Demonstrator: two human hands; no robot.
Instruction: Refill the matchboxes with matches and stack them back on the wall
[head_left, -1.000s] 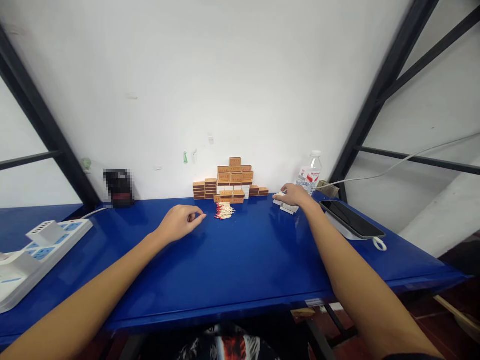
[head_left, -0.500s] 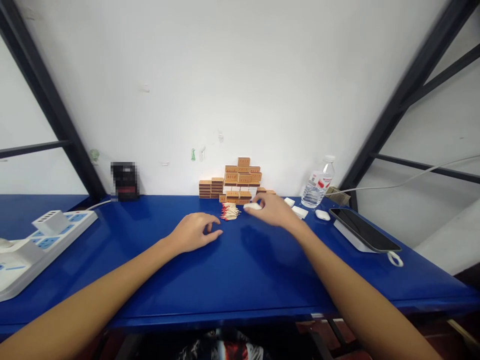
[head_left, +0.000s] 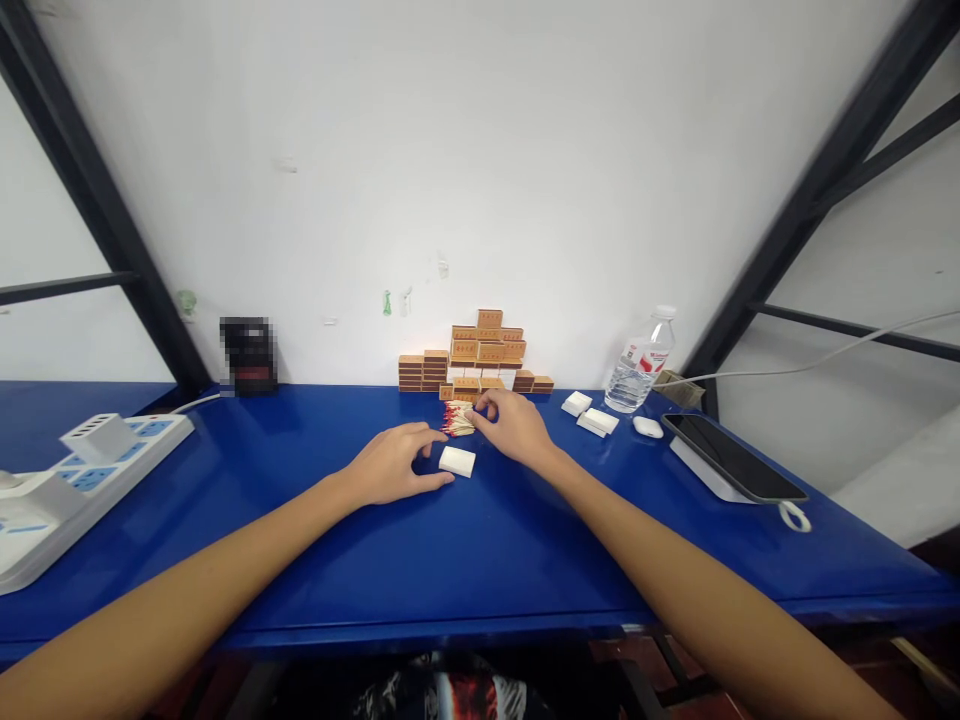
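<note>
A small white matchbox tray (head_left: 457,461) lies on the blue table in front of me. My left hand (head_left: 397,463) is just left of it, thumb and fingers apart around its near-left end, holding nothing. Behind the tray lies a loose pile of red-tipped matches (head_left: 458,418). My right hand (head_left: 514,428) is at the right side of this pile, with thumb and curled fingers drawn close together at the matches. Whether a match is between them I cannot make out. Brown matchboxes (head_left: 489,352) stand stacked against the wall behind the pile.
More white trays (head_left: 598,422) lie on the right of the blue table (head_left: 375,570), near a water bottle (head_left: 640,362), a white earphone case (head_left: 647,427) and a propped phone (head_left: 731,458). On the left are a power strip (head_left: 112,470) and a black item (head_left: 251,358).
The white tray, held in my right hand before, now lies on the table beside my left hand. My right hand has moved left to the matches. My left hand has barely moved.
</note>
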